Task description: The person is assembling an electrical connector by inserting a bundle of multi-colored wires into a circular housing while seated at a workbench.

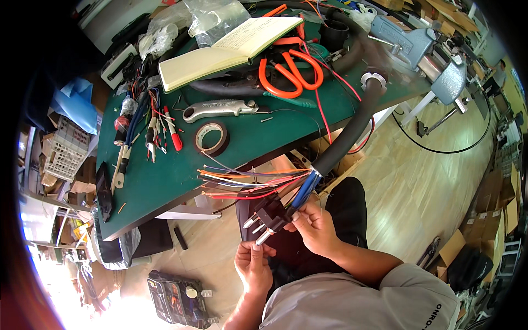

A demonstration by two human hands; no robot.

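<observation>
Item: black three-pin plug, held over our lap, just below the near edge of the green workbench. Our right hand pinched the plug body where the blue wires entered it, fingers closed on it. Our left hand sat below, fingertips narrowed on one of the metal pins.

Item: thick black cable, running from the bench down to the plug, its sheath stripped back. A fan of loose orange, red and purple conductors spread leftward, touching nothing we could make out.

Progress, as we judged it: sheath removed and blue wires led into the plug; whether they were fastened we could not tell. The other conductors appeared unconnected, so much of the wiring seemed left.

On the bench: orange-handled scissors, utility knife, roll of tape, open notebook, red marker, blue vise at the far corner.

Room: the bench edge lay close above the hands; the wooden floor to our right stood open; a tool case lay down to our left.
</observation>
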